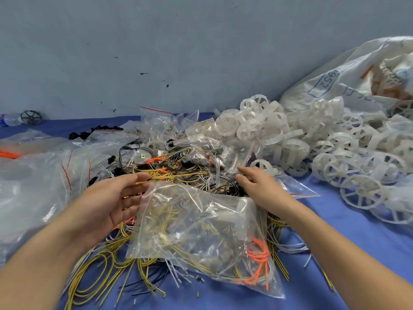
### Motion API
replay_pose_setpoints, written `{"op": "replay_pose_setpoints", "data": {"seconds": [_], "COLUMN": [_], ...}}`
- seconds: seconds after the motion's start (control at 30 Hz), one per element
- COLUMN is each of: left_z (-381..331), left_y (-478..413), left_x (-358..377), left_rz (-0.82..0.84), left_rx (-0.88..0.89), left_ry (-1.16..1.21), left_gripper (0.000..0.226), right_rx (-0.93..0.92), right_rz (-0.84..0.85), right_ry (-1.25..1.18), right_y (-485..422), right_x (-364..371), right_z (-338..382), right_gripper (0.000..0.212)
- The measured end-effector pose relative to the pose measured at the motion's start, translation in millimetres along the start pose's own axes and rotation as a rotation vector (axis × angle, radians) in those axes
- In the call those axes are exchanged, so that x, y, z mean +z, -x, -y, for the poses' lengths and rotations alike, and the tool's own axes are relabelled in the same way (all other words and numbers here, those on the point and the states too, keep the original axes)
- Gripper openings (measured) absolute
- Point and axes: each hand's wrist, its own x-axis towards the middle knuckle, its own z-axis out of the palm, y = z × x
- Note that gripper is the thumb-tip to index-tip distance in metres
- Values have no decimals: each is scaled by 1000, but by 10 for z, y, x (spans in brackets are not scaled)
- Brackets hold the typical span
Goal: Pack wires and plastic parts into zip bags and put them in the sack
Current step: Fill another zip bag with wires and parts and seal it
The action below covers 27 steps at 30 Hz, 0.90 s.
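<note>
A clear zip bag [201,231] stuffed with yellow-green and orange wires lies on top of a loose wire pile [176,171] in front of me. My left hand [111,202] is at the bag's upper left corner, palm turned inward, fingers fairly straight and touching its edge. At the bag's upper right corner, my right hand [257,184] reaches with straight fingers over the wires. A heap of white plastic wheel parts [290,135] spreads to the right. The white woven sack [357,74] lies behind them at far right, its mouth open.
Empty clear zip bags [44,175] are piled at left. Small filled zip bags [201,135] sit behind the wires. Black parts [93,132], a bottle [9,119] and a dark wheel [31,117] lie by the wall. Blue cloth [335,242] covers the surface.
</note>
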Motion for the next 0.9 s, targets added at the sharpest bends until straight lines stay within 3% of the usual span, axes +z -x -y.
{"op": "replay_pose_setpoints", "data": {"seconds": [0.3, 0.57, 0.7, 0.83, 0.9], "left_z": [-93, -139, -106, -64, -39], "left_y": [76, 261, 382, 401, 394], "left_x": [24, 322, 563, 795, 889], "left_rz": [-137, -159, -78, 58, 176], "left_rx": [155, 496, 648, 656, 575], "left_ry": [44, -229, -447, -623, -693], "left_gripper": [25, 25, 17, 57, 59], "right_rx": [-8, -135, -214, -330, -377], "right_rz": [-128, -150, -82, -1, 38], "right_ry": [-383, -447, -538, -610, -645], "right_y": [79, 252, 382, 556, 631], "right_x": [-227, -459, -528, -547, -527], "right_z": [235, 560, 804, 1069, 1166], "right_gripper": [44, 40, 38, 37, 36]}}
